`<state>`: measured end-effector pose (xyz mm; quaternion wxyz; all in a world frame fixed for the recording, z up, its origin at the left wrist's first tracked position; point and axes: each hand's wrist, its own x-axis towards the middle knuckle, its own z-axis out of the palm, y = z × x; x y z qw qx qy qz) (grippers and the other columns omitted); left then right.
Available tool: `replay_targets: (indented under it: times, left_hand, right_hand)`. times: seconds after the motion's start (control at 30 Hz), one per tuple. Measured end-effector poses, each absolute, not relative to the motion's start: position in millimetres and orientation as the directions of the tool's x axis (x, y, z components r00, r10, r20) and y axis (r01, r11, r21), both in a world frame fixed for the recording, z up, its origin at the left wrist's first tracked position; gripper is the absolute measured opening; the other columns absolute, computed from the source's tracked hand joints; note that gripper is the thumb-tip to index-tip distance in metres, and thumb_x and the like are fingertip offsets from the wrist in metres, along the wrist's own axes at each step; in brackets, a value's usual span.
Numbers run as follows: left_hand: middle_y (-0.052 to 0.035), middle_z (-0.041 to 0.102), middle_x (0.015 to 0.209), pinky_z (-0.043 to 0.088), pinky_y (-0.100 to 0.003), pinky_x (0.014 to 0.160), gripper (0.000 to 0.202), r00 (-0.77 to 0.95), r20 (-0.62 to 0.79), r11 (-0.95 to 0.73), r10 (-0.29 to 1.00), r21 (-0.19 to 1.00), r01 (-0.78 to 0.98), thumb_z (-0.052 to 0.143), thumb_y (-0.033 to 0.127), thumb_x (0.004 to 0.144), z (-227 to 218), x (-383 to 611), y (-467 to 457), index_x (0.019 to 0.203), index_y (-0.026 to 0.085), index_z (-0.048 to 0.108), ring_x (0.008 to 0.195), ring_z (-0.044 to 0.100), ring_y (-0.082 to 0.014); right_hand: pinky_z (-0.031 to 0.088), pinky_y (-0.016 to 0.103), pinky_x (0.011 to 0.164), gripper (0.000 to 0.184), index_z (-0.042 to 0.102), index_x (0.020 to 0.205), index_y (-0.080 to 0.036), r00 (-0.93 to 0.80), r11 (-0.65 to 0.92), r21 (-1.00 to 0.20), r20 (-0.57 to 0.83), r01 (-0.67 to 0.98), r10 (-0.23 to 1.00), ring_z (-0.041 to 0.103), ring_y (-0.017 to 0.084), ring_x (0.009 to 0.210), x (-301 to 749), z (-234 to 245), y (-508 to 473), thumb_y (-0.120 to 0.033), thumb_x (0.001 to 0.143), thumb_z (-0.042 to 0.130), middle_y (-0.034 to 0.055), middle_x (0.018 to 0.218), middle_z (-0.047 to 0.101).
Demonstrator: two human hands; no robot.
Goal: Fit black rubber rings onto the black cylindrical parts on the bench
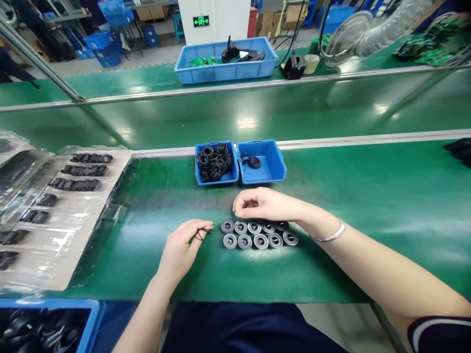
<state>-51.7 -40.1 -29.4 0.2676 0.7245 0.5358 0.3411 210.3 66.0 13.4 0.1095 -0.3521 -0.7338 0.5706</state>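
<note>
Two rows of several round grey metal parts (pixel 260 235) lie on the green mat in front of me. My right hand (pixel 263 204) hovers just above the back row, fingers curled and pinched together over the leftmost parts. My left hand (pixel 183 247) rests on the mat to the left of the rows and pinches thin black rubber rings (pixel 201 232) between thumb and fingers. Behind the parts stand two small blue bins: the left bin (pixel 216 163) is piled with black rings, the right bin (pixel 262 162) holds only a few.
Clear plastic trays (pixel 69 206) with rows of black parts lie at the left. A blue crate (pixel 47 326) of black round parts sits at the bottom left. Beyond a conveyor belt stands a large blue tray (pixel 225 61) with green boards.
</note>
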Motion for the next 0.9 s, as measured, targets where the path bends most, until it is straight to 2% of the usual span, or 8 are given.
replay_targets:
  times: [0.17, 0.37, 0.43, 0.53, 0.63, 0.77, 0.9]
  left_hand:
    - [-0.0036, 0.077, 0.098, 0.057, -0.027, 0.083, 0.017, 0.233, 0.274, -0.360, 0.933, 0.706, 0.610, 0.056, 0.021, 0.098, -35, -52, -48, 0.105, 0.023, 0.071, 0.092, 0.072, -0.0170]
    - [-0.0056, 0.075, 0.102, 0.058, -0.028, 0.084, 0.020, 0.244, 0.333, -0.411, 0.911, 0.684, 0.603, 0.053, 0.015, 0.098, -40, -52, -50, 0.108, 0.022, 0.069, 0.095, 0.072, -0.0165]
    - [-0.0079, 0.074, 0.108, 0.058, -0.030, 0.088, 0.024, 0.284, 0.409, -0.493, 0.867, 0.625, 0.605, 0.052, 0.010, 0.096, -41, -51, -50, 0.111, 0.021, 0.068, 0.103, 0.071, -0.0178]
    - [-0.0129, 0.071, 0.123, 0.055, -0.040, 0.101, 0.032, 0.436, 0.520, -0.672, 0.735, 0.470, 0.573, 0.051, 0.005, 0.094, -42, -48, -52, 0.120, 0.019, 0.063, 0.122, 0.063, -0.0228]
    - [-0.0168, 0.066, 0.131, 0.048, -0.048, 0.110, 0.033, 0.589, 0.517, -0.779, 0.622, 0.332, 0.531, 0.050, 0.004, 0.095, -43, -44, -55, 0.125, 0.013, 0.060, 0.133, 0.054, -0.0260]
    - [-0.0179, 0.067, 0.130, 0.045, -0.049, 0.113, 0.029, 0.629, 0.507, -0.797, 0.590, 0.241, 0.554, 0.051, 0.004, 0.095, -42, -38, -58, 0.122, 0.010, 0.061, 0.135, 0.052, -0.0261]
    - [-0.0203, 0.065, 0.132, 0.043, -0.048, 0.114, 0.027, 0.624, 0.491, -0.777, 0.607, 0.205, 0.595, 0.053, 0.002, 0.093, -41, -34, -57, 0.117, 0.007, 0.063, 0.137, 0.051, -0.0280]
  right_hand:
    - [0.046, 0.025, 0.072, 0.013, 0.067, 0.078, -0.014, -0.787, 0.305, -0.846, -0.195, 0.437, 0.586, 0.059, 0.014, 0.074, 186, 14, 61, -0.024, 0.085, 0.065, 0.0041, 0.089, 0.065]
    - [0.044, 0.025, 0.067, 0.011, 0.065, 0.076, -0.015, -0.768, 0.305, -0.824, -0.221, 0.477, 0.601, 0.058, 0.013, 0.070, 181, 11, 61, -0.021, 0.085, 0.064, 0.0032, 0.084, 0.065]
    - [0.045, 0.025, 0.067, 0.010, 0.065, 0.075, -0.015, -0.768, 0.321, -0.819, -0.208, 0.476, 0.606, 0.059, 0.014, 0.071, 181, 10, 61, -0.019, 0.085, 0.064, 0.0034, 0.084, 0.065]
    - [0.045, 0.025, 0.067, 0.009, 0.065, 0.076, -0.016, -0.764, 0.332, -0.816, -0.193, 0.473, 0.615, 0.059, 0.014, 0.071, 182, 9, 61, -0.019, 0.084, 0.063, 0.0035, 0.084, 0.066]
    - [0.045, 0.025, 0.065, 0.009, 0.065, 0.077, -0.015, -0.762, 0.323, -0.817, -0.202, 0.478, 0.616, 0.059, 0.014, 0.069, 183, 8, 60, -0.019, 0.084, 0.063, 0.0031, 0.082, 0.067]
    - [0.047, 0.025, 0.066, 0.004, 0.065, 0.085, -0.015, -0.748, 0.259, -0.839, -0.235, 0.479, 0.621, 0.062, 0.014, 0.070, 183, 5, 61, -0.018, 0.084, 0.063, 0.0025, 0.082, 0.069]
    - [0.051, 0.027, 0.071, 0.019, 0.065, 0.102, -0.014, -0.727, 0.182, -0.871, -0.247, 0.456, 0.640, 0.066, 0.015, 0.077, 183, 0, 67, -0.022, 0.085, 0.065, 0.0046, 0.092, 0.071]
